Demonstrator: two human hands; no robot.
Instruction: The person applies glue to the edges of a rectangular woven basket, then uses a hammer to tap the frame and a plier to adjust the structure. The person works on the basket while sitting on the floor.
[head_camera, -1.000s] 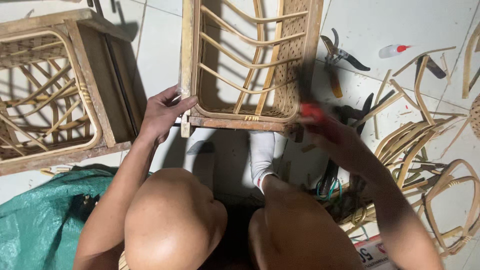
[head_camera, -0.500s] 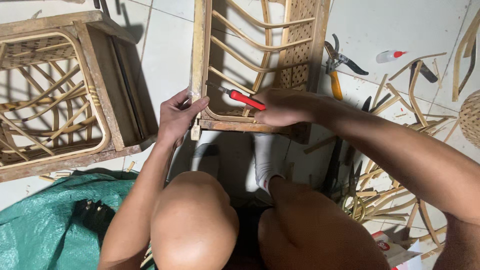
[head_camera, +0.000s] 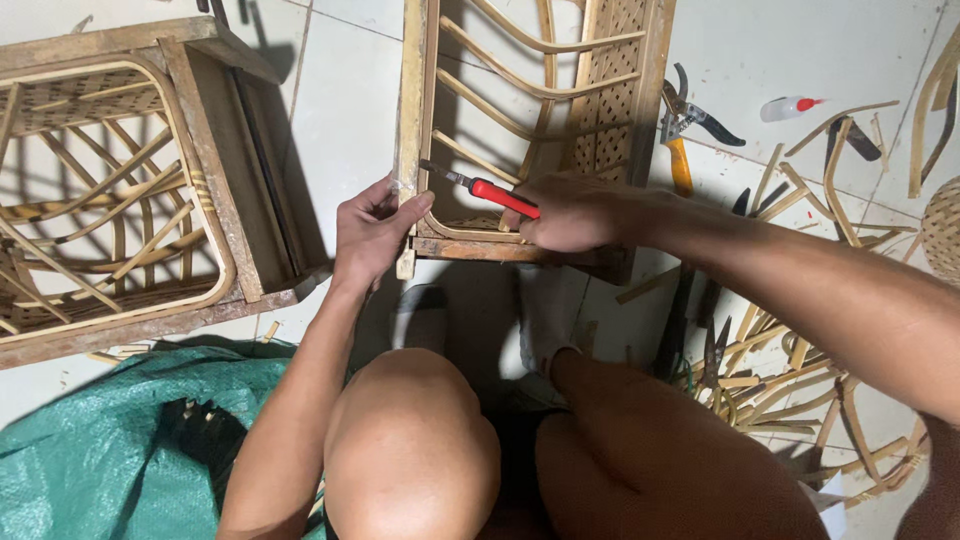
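Left hand (head_camera: 372, 228) grips the rattan frame (head_camera: 420, 130) corner, right hand (head_camera: 568, 212) clenched around a red-handled knife (head_camera: 478, 186) against it.

Rattan furniture workshop, floor-level: white tiled floor (head_camera: 350, 110) bearing unfinished cane frames (head_camera: 120, 190), scattered rattan offcuts (head_camera: 800, 370), pruning shears (head_camera: 685, 125), a glue bottle (head_camera: 790, 106) and a green tarp (head_camera: 90, 450).

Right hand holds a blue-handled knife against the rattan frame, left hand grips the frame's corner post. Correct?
Not quite: the head view shows the utility knife has a red handle, not blue. The rest holds: the right hand holds it against the rattan frame, and the left hand grips the frame's corner post.
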